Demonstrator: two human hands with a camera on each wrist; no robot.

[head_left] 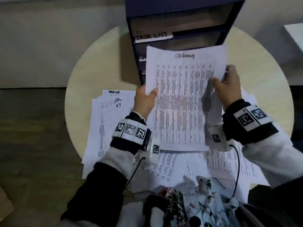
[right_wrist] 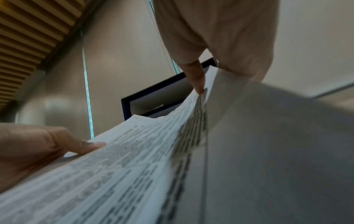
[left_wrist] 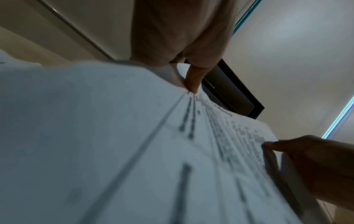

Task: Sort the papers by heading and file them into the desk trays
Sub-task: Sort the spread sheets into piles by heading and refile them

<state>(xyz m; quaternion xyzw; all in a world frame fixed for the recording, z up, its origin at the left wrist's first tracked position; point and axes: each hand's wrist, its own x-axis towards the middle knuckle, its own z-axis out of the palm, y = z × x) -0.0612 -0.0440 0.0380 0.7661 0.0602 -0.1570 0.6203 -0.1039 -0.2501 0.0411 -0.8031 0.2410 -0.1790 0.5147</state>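
above the round table (head_left: 91, 66), a printed sheet (head_left: 182, 102) is pinched at both side edges by the left hand (head_left: 144, 102) and right hand (head_left: 229, 89), before the trays (head_left: 180, 22).

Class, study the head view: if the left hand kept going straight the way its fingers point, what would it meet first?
Probably the dark blue tray unit; the left hand, pinching the "Admin" sheet, points up toward its lower trays, though depth is unclear.

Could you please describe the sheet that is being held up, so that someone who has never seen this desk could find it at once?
Start at the dark blue tray unit at the back of the round table. Just in front of it, the left hand and right hand hold one printed sheet up by its side edges. Unlike the loose papers lying flat below, it is lifted, and a handwritten heading tops it, seemingly "Admin".
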